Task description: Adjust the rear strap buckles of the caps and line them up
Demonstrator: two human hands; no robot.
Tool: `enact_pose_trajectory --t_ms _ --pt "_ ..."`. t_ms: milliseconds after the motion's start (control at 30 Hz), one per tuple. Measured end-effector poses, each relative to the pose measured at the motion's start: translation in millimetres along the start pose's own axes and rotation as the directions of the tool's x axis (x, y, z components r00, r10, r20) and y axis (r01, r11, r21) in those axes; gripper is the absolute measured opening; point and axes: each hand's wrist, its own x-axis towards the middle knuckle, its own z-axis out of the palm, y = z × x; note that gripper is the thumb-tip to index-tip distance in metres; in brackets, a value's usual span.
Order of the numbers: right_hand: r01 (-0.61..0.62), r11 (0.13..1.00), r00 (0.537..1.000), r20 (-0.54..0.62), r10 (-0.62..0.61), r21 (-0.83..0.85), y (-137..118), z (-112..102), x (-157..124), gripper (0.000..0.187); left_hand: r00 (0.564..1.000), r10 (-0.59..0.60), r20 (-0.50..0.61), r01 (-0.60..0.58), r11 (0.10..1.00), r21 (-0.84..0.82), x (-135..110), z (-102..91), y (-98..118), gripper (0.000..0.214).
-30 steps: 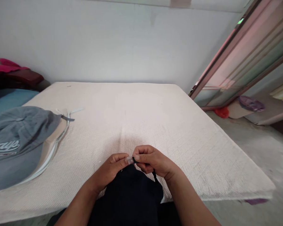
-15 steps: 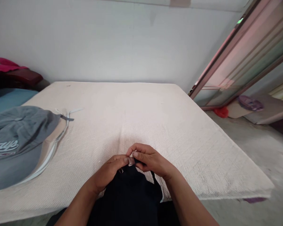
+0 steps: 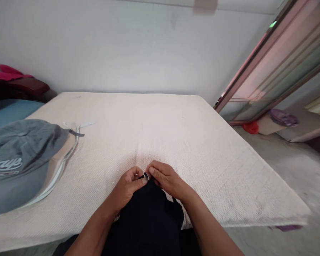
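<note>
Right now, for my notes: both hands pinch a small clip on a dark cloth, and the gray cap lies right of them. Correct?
No: the head view shows the gray cap left of the hands, not right. The left hand and right hand do pinch the small clip on the dark cloth.

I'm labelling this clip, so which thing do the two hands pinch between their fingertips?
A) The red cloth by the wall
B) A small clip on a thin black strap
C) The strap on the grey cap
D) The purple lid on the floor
B. The left hand and right hand meet at a small clip on a thin black strap, just above the black garment, while the grey cap lies well off to the left.
</note>
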Motion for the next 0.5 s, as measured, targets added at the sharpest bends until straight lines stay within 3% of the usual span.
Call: enact_pose_trajectory --t_ms 133,367,500 --pt "-0.030 0.999 1.000 -0.008 0.029 -0.041 -0.9 -1.3 1.5 0.023 1.000 0.003 -0.020 -0.003 1.000 0.008 -0.1 -2.2 0.0 0.029" --pt "-0.044 0.997 0.998 -0.051 0.041 -0.062 1.1 1.5 2.0 0.016 0.999 0.007 -0.034 -0.006 0.999 0.033 -3.8 -0.4 5.7 0.014" --pt "-0.051 0.998 0.997 -0.052 0.048 -0.043 3.2 1.4 2.3 0.011 0.997 0.041 -0.063 -0.040 0.999 0.022 -3.0 -1.6 4.4 0.019"
